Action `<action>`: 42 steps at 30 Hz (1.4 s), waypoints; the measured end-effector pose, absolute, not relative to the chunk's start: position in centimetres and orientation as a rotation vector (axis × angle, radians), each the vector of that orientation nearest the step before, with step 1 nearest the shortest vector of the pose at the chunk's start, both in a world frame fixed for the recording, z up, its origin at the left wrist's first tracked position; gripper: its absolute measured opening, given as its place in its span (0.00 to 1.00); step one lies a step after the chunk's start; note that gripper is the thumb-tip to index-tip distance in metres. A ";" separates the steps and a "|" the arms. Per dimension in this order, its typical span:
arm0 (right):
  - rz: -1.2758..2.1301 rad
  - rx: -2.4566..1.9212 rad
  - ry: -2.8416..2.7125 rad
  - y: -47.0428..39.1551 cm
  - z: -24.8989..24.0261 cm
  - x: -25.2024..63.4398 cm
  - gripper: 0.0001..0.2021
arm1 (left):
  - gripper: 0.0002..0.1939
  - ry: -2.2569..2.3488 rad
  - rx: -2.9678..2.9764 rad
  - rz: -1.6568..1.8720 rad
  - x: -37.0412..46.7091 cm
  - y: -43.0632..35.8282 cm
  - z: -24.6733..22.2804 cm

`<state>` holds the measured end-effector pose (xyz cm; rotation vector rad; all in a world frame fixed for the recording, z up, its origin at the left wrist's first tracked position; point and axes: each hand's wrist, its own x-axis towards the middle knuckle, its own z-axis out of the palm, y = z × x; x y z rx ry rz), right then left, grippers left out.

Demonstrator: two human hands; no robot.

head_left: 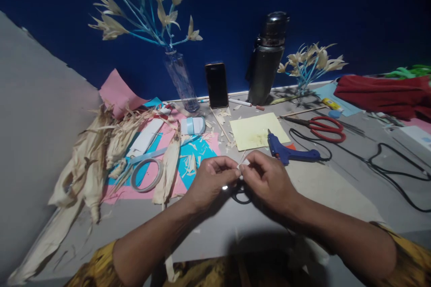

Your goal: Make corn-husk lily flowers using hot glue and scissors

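Observation:
My left hand (215, 179) and my right hand (266, 177) meet over the middle of the table, fingertips pinched together on a small whitish piece (240, 168). A thin pale strand sticks up from between the fingers. The piece is mostly hidden by my fingertips. Just below them, the black handle loop (241, 197) of a tool lies on the table, partly covered by my hands. Right of my fingers rests a blue glue gun (289, 152), its nozzle over a yellow paper (251, 129).
Dried husks (90, 175), a tape roll (146, 175) and coloured paper (198, 154) lie left. A glass vase (182, 80), phone (217, 85) and dark flask (267, 63) stand behind. Red-handled scissors (326, 129), a black cable (380, 168) and red cloth (380, 94) lie right.

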<state>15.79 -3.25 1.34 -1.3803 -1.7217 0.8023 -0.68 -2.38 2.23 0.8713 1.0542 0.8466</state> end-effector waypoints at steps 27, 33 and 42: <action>0.665 -1.391 -1.801 -3.2 0.9 15.7 0.08 | 0.09 1.057 0.880 0.848 -0.7 -2.3 1.8; 0.614 -1.385 -1.826 -3.1 0.7 15.7 0.08 | 0.09 1.053 0.889 0.851 -0.9 -2.5 1.6; 0.406 -1.304 -1.896 -3.2 0.3 15.6 0.07 | 0.08 1.079 0.902 0.841 -0.7 -2.5 2.1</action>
